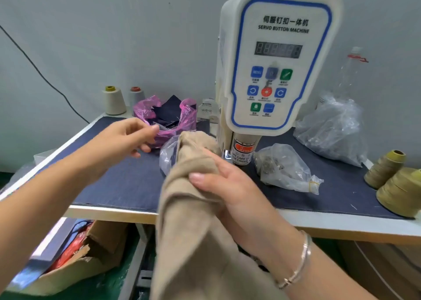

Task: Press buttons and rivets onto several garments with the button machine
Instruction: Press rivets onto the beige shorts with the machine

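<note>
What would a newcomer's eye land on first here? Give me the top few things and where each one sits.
The tall white servo button machine with a blue-edged control panel dominates the upper centre, standing on the denim-covered table. Just below its press head, the right hand grips a bunched beige fabric garment hanging over the table's front edge. To the left, the left hand reaches towards a crumpled pink plastic bag of dark cloth pieces.

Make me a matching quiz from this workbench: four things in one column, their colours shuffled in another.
Things:
1. garment
2. bag by the left hand
3. table cover
4. bracelet

Colours:
A. pink
B. silver
C. beige
D. dark blue

Pairs: 1-C, 2-A, 3-D, 4-B
</note>
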